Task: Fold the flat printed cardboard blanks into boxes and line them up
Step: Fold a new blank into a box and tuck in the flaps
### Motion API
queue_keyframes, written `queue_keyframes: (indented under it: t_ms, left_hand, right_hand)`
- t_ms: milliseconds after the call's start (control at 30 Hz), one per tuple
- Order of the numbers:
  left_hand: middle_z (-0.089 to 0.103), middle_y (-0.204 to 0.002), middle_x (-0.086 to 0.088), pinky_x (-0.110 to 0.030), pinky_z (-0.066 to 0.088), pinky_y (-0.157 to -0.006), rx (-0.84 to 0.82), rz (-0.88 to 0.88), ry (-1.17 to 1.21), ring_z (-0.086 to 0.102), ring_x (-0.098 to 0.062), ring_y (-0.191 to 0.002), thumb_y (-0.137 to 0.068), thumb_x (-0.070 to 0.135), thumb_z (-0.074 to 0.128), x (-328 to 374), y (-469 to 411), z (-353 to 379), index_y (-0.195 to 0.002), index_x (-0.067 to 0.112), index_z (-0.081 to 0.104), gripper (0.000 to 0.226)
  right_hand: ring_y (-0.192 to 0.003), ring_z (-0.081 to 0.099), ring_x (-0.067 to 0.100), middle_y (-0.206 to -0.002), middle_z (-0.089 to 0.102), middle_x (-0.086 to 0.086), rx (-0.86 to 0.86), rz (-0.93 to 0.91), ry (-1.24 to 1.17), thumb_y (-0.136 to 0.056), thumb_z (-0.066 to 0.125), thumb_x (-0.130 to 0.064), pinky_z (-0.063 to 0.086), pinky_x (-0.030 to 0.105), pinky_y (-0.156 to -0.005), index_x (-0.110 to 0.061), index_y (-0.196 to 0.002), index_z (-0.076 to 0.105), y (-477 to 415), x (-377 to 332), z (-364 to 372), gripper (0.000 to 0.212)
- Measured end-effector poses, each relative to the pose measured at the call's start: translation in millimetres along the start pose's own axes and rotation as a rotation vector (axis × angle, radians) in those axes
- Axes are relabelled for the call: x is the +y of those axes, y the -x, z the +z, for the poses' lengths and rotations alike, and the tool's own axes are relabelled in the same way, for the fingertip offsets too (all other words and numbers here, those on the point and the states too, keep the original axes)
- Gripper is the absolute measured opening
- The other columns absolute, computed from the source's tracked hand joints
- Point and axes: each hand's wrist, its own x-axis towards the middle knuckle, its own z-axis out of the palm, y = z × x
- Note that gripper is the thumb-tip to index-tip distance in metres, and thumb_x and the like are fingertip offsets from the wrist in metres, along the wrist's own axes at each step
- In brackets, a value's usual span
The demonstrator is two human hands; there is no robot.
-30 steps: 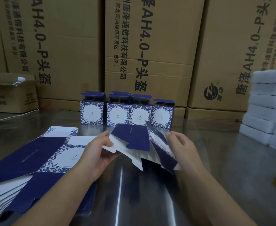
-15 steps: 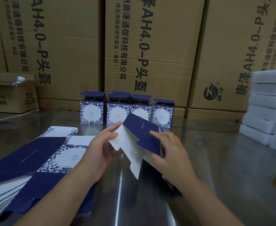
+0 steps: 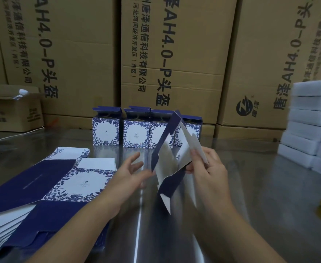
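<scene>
Right hand (image 3: 209, 171) pinches blank (image 3: 167, 160); left hand (image 3: 129, 175) splayed

free: table (image 3: 260, 186) centre-right | blocked: blank stack (image 3: 47, 179) left; box row (image 3: 136, 133) ahead; white stack (image 3: 311, 118) far right

Person: two arms in view.
- left forearm (image 3: 83, 221): enters from the lower left of the frame, bare along all its visible length, slim, narrowing to the wrist.
- left grip (image 3: 131, 173): bare, at the frame's centre; slender fingers, edges softened by blur.
- right forearm (image 3: 250, 234): enters from the lower right, bare along all its visible length.
- right grip (image 3: 209, 171): bare, right of centre; a short pale nail shows on one upper finger.
</scene>
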Motion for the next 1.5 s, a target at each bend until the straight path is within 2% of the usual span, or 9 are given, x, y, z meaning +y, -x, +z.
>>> queue_keyframes:
  t_ms: [400, 567, 700, 767, 900, 1100, 1233, 1333, 1500]
  left_hand:
    - [0.059, -0.125, 0.004, -0.039, 0.057, -0.081, -0.078, -0.139, -0.009, 0.064, -0.017, -0.104, -0.044, 0.051, 0.082, -10.8, 2.7, 3.5, -0.138, 0.04, 0.033, 0.107]
    - [0.069, -0.093, 0.022, -0.031, 0.056, -0.072, -0.129, -0.099, -0.03, 0.067, -0.004, -0.089, -0.061, 0.068, 0.07, -10.4, 3.3, 7.3, -0.111, 0.054, 0.048, 0.056]
    - [0.066, -0.093, 0.008, -0.037, 0.057, -0.076, 0.074, -0.037, -0.019, 0.066, -0.011, -0.078, -0.092, 0.044, 0.051, -14.7, -2.0, 4.0, -0.101, 0.04, 0.055, 0.011]
    - [0.065, -0.077, 0.003, -0.024, 0.053, -0.048, 0.171, -0.032, 0.069, 0.066, -0.009, -0.058, -0.097, 0.023, 0.048, -15.4, -3.0, -2.0, -0.097, 0.034, 0.057, 0.014]
    - [0.072, -0.074, 0.009, -0.022, 0.052, -0.048, 0.121, 0.006, 0.174, 0.069, -0.007, -0.065, -0.097, 0.019, 0.048, -12.4, -4.5, -8.5, -0.097, 0.028, 0.062, 0.017]
    - [0.069, -0.086, -0.007, -0.036, 0.053, -0.056, 0.195, -0.142, 0.474, 0.065, -0.022, -0.08, -0.097, 0.023, 0.04, 1.8, -10.4, -15.1, -0.097, 0.016, 0.058, 0.019]
    - [0.061, -0.062, -0.002, -0.032, 0.053, -0.048, 0.108, -0.182, 0.52, 0.061, -0.017, -0.059, -0.093, 0.022, 0.042, 1.5, -7.8, -14.0, -0.097, 0.014, 0.057, 0.018]
    - [0.057, -0.049, 0.001, -0.022, 0.047, -0.047, 0.081, -0.17, 0.543, 0.053, -0.011, -0.039, -0.091, 0.022, 0.046, 0.4, -5.7, -9.0, -0.095, 0.01, 0.057, 0.016]
    - [0.074, -0.085, -0.007, -0.022, 0.052, -0.06, -0.054, -0.114, 0.417, 0.069, -0.014, -0.069, -0.077, 0.024, 0.063, -1.2, -7.7, -9.6, -0.079, 0.016, 0.077, 0.016]
  right_hand:
    - [-0.065, 0.057, 0.016, -0.073, 0.065, 0.009, -0.07, 0.238, -0.121, -0.089, 0.058, -0.036, 0.049, 0.035, -0.063, -0.02, -0.082, 0.071, 0.1, 7.6, 2.6, 0.023]
    - [-0.074, 0.063, 0.014, -0.094, 0.068, 0.014, -0.111, 0.226, -0.062, -0.089, 0.057, -0.042, 0.051, 0.045, -0.08, -0.025, -0.091, 0.072, 1.3, 13.0, 3.0, 0.023]
    - [-0.088, 0.062, 0.007, -0.092, 0.069, -0.011, -0.041, 0.068, 0.042, -0.09, 0.057, -0.032, 0.048, 0.018, -0.079, -0.039, -0.09, 0.069, 0.9, 17.5, -0.4, 0.013]
    - [-0.09, 0.058, 0.002, -0.096, 0.064, -0.017, -0.081, -0.106, 0.254, -0.09, 0.057, -0.015, 0.044, 0.015, -0.077, -0.044, -0.11, 0.063, -0.9, 21.4, -6.9, 0.035]
    - [-0.084, 0.044, 0.008, -0.08, 0.049, -0.017, -0.219, -0.222, 0.591, -0.082, 0.052, 0.001, 0.033, 0.02, -0.07, -0.039, -0.13, 0.051, -9.7, 22.5, -18.3, 0.062]
    - [-0.09, 0.051, -0.009, -0.093, 0.052, -0.029, -0.583, -0.057, 0.613, -0.067, 0.047, -0.054, 0.038, 0.012, -0.081, -0.053, -0.135, 0.036, -9.6, 20.4, -28.0, 0.068]
    - [-0.097, 0.058, -0.003, -0.111, 0.059, -0.017, -0.657, 0.029, 0.519, -0.07, 0.044, -0.038, 0.049, 0.028, -0.091, -0.049, -0.134, 0.039, -4.1, 22.5, -19.2, 0.065]
    - [-0.07, 0.056, -0.01, -0.085, 0.058, -0.019, -0.699, 0.089, 0.572, -0.07, 0.044, -0.033, 0.046, 0.008, -0.06, -0.058, -0.14, 0.007, -4.3, 18.5, -22.1, 0.083]
    - [-0.049, 0.049, -0.007, -0.058, 0.054, -0.013, -0.714, 0.093, 0.595, -0.077, 0.051, -0.025, 0.035, 0.008, -0.043, -0.062, -0.131, -0.023, -1.6, 12.8, -23.3, 0.098]
